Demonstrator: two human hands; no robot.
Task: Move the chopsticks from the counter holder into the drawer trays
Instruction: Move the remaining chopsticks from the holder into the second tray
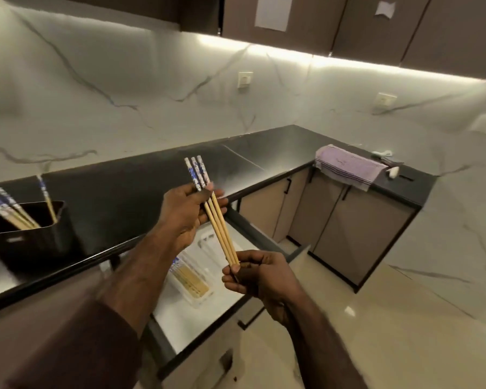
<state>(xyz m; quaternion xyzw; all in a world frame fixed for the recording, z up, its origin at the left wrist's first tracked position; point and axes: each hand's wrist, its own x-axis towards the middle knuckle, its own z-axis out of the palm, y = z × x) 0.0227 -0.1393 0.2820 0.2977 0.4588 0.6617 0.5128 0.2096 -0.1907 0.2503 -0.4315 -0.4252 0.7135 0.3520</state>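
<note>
— Bamboo, those three chopsticks (219, 226); where were they?

— Held over the open drawer (180, 327), between both hands. The left hand (187, 217) pinched them just below the blue-patterned tops; the right hand (260, 279) had its fingers curled round the plain tips.

— How far along was the job?

— Partway, I'd judge. A few sticks already lay in the clear tray (191, 284), while several more stood in the black holder (37, 237) on the counter (118, 192).

— Which way did the bundle run?

— Slanted: patterned ends up and away toward the wall, tips down toward the person.
</note>
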